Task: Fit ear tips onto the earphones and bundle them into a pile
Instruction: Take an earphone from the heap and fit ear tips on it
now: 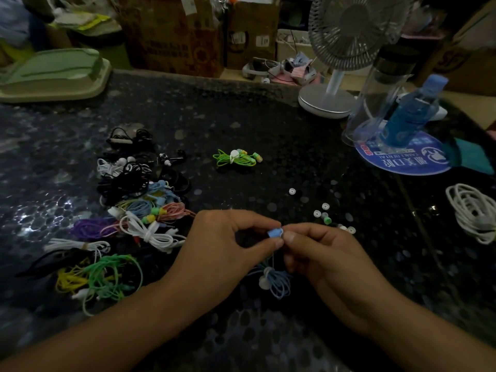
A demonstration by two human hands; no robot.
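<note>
Head view gives me both hands meeting over the dark table (pixel 241 108): my left hand (pixel 228 245) pinches a blue earbud (pixel 275 233) between thumb and forefinger, and my right hand (pixel 322 253) pinches at its tip, fingers curled. Its bundled blue cable (pixel 279 284) hangs just below, with loose ear tips (pixel 324 214) nearby to the right and the earphone pile (pixel 128 210) left.

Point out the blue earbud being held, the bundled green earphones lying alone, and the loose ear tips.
blue earbud (pixel 274 233), head view, its body.
green earphones (pixel 236 158), head view, the tied middle.
loose ear tips (pixel 317 213), head view, one white tip.
</note>
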